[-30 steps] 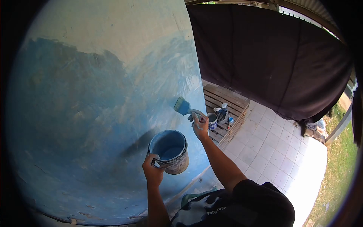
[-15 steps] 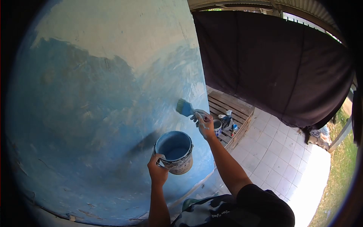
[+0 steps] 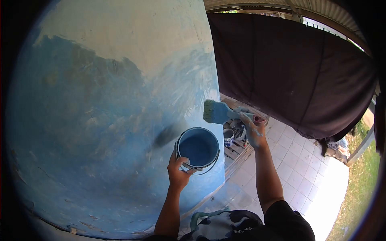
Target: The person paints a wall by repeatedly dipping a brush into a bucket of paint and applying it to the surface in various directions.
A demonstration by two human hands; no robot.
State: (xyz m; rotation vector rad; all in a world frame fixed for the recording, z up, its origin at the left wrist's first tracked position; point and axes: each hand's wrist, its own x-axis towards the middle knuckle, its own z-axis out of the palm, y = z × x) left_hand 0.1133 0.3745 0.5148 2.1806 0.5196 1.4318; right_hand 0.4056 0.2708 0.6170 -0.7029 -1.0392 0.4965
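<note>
Right hand (image 3: pixel 254 127) up now, fingers closed round the handle of the wide brush (image 3: pixel 217 112), bristles pointing left, and there's paint smeared on the skin! Below and to its left, the left hand (image 3: pixel 179 170) has its fingers clamped on the paint bucket (image 3: pixel 198 148), blue inside, open top facing up. Beyond both hands, the blue-and-cream wall (image 3: pixel 100 120); just past the right hand, a tub (image 3: pixel 228 137) on the slatted wooden platform (image 3: pixel 235 152)
</note>
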